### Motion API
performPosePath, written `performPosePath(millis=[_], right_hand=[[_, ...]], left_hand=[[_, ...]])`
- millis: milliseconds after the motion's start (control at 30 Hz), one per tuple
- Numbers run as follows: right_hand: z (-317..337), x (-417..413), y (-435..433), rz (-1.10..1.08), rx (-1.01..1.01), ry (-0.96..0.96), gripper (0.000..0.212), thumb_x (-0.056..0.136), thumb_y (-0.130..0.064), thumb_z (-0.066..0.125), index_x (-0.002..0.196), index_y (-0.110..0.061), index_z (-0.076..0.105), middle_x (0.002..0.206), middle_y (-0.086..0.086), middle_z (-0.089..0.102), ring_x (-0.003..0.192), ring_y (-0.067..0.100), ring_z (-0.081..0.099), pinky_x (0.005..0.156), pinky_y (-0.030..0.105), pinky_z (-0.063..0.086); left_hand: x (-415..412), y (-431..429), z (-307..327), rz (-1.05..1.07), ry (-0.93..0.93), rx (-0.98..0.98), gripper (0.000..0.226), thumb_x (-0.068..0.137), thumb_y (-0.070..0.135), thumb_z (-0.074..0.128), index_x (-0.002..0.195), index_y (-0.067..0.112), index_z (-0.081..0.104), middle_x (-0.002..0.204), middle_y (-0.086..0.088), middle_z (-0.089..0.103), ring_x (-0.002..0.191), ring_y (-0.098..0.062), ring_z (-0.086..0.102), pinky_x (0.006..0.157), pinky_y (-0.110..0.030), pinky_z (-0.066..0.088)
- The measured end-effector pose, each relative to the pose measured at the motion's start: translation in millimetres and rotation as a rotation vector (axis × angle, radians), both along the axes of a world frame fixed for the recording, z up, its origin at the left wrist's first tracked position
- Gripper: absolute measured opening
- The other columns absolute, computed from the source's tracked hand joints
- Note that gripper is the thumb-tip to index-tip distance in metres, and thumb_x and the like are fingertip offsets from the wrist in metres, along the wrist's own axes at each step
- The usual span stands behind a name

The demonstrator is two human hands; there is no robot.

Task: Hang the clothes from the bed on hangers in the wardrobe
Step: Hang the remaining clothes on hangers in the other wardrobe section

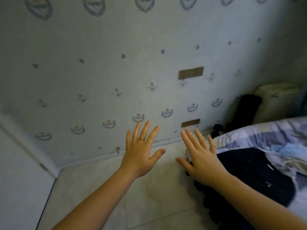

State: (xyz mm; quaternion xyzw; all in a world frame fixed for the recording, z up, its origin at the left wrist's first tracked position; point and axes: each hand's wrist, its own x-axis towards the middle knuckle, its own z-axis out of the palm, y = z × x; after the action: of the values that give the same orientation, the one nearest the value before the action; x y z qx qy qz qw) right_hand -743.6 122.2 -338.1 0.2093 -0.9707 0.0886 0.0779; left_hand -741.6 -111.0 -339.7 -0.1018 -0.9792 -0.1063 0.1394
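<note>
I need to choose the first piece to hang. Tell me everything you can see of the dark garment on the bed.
The dark garment is navy or black soft cloth, lying rumpled on the checked bedding at the bed's near edge. A few small white marks show on it, too blurred to read. Its left edge looks bobbled. The open right hand overlaps that edge; contact cannot be told, nor what kind of garment it is.

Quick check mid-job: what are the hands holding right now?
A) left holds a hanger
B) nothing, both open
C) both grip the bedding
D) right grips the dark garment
B: the left hand and right hand both show straight, spread fingers; the dark garment lies ungripped on the bed.
</note>
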Motion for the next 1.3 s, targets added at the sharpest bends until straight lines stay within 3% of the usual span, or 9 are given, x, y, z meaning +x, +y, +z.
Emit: performPosePath(millis=[233, 333, 433, 567, 700, 800, 900, 1067, 1300], right_hand=[[-32, -43, 85, -0.396, -0.015, -0.191, 0.091, 0.075, -0.081, 0.000, 0.150, -0.034, -0.022, 0.157, -0.012, -0.027, 0.143, 0.015, -0.032, 0.115, 0.047, -0.020], [-42, -50, 125, -0.540, -0.025, -0.233, 0.097, 0.067, -0.081, -0.009, 0.151, -0.034, -0.020, 0.157, -0.013, -0.026, 0.143, 0.016, -0.031, 0.116, 0.048, -0.019], [-54, -53, 168, -0.670, -0.024, -0.269, 0.097, 0.066, -0.081, -0.012, 0.151, -0.034, -0.020, 0.158, -0.012, -0.025, 0.143, 0.015, -0.030, 0.117, 0.049, -0.015], [-67, -59, 226, -0.791, -0.050, -0.279, 0.098, 0.067, -0.081, -0.012, 0.152, -0.033, -0.017, 0.159, -0.012, -0.022, 0.144, 0.016, -0.028, 0.118, 0.049, -0.013], [-74, -69, 289, -0.868, -0.078, -0.305, 0.096, 0.071, -0.080, -0.004, 0.152, -0.032, -0.018, 0.158, -0.013, -0.024, 0.144, 0.015, -0.028, 0.115, 0.045, -0.016], [-80, -74, 340, -0.912, -0.094, -0.311, 0.090, 0.078, -0.079, 0.004, 0.152, -0.032, -0.017, 0.159, -0.013, -0.023, 0.141, 0.011, -0.030, 0.116, 0.046, -0.014], [-88, -80, 389, -0.954, -0.115, -0.318, 0.093, 0.075, -0.080, -0.002, 0.153, -0.031, -0.014, 0.160, -0.012, -0.020, 0.138, 0.007, -0.032, 0.116, 0.047, -0.015], [-108, -101, 460, -0.995, -0.126, -0.390, 0.105, 0.061, -0.082, -0.021, 0.153, -0.031, -0.016, 0.160, -0.011, -0.021, 0.147, 0.016, -0.022, 0.117, 0.048, -0.013], [-145, -139, 513, -1.082, -0.131, -0.486, 0.093, 0.073, -0.076, -0.003, 0.154, -0.030, -0.011, 0.162, -0.008, -0.014, 0.149, 0.019, -0.016, 0.117, 0.049, -0.010]], left_hand=[[-137, 90, -35, -0.324, -0.122, -0.003, 0.080, 0.086, 0.083, 0.009, 0.155, 0.044, 0.000, 0.162, 0.014, -0.020, 0.150, -0.017, -0.022, 0.119, -0.050, -0.012], [-175, 140, -45, -0.452, -0.158, -0.006, 0.083, 0.082, 0.085, 0.004, 0.154, 0.045, -0.001, 0.158, 0.018, -0.022, 0.150, -0.017, -0.021, 0.119, -0.051, -0.009], [-201, 193, -52, -0.564, -0.170, 0.009, 0.086, 0.078, 0.088, -0.001, 0.153, 0.047, -0.003, 0.159, 0.018, -0.021, 0.147, -0.011, -0.025, 0.117, -0.043, -0.015], [-231, 269, -62, -0.691, -0.176, -0.028, 0.081, 0.081, 0.086, 0.003, 0.152, 0.048, -0.004, 0.163, 0.014, -0.015, 0.151, -0.018, -0.018, 0.116, -0.042, -0.015], [-252, 351, -74, -0.763, -0.209, -0.018, 0.083, 0.083, 0.083, 0.009, 0.156, 0.043, 0.005, 0.165, 0.009, -0.007, 0.151, -0.020, -0.015, 0.119, -0.047, -0.010], [-262, 409, -81, -0.791, -0.248, -0.078, 0.083, 0.083, 0.081, 0.010, 0.156, 0.043, 0.000, 0.164, 0.010, -0.015, 0.150, -0.017, -0.022, 0.119, -0.045, -0.012], [-271, 463, -85, -0.801, -0.290, -0.089, 0.085, 0.081, 0.080, 0.008, 0.156, 0.042, 0.000, 0.164, 0.010, -0.015, 0.148, -0.015, -0.025, 0.120, -0.044, -0.014], [-293, 536, -105, -0.805, -0.369, -0.113, 0.086, 0.080, 0.085, 0.006, 0.155, 0.044, -0.001, 0.165, 0.010, -0.009, 0.150, -0.016, -0.020, 0.120, -0.046, -0.012], [-346, 597, -142, -0.856, -0.457, -0.143, 0.082, 0.083, 0.077, 0.013, 0.156, 0.042, 0.004, 0.167, 0.007, -0.003, 0.151, -0.017, -0.016, 0.121, -0.047, -0.007]])
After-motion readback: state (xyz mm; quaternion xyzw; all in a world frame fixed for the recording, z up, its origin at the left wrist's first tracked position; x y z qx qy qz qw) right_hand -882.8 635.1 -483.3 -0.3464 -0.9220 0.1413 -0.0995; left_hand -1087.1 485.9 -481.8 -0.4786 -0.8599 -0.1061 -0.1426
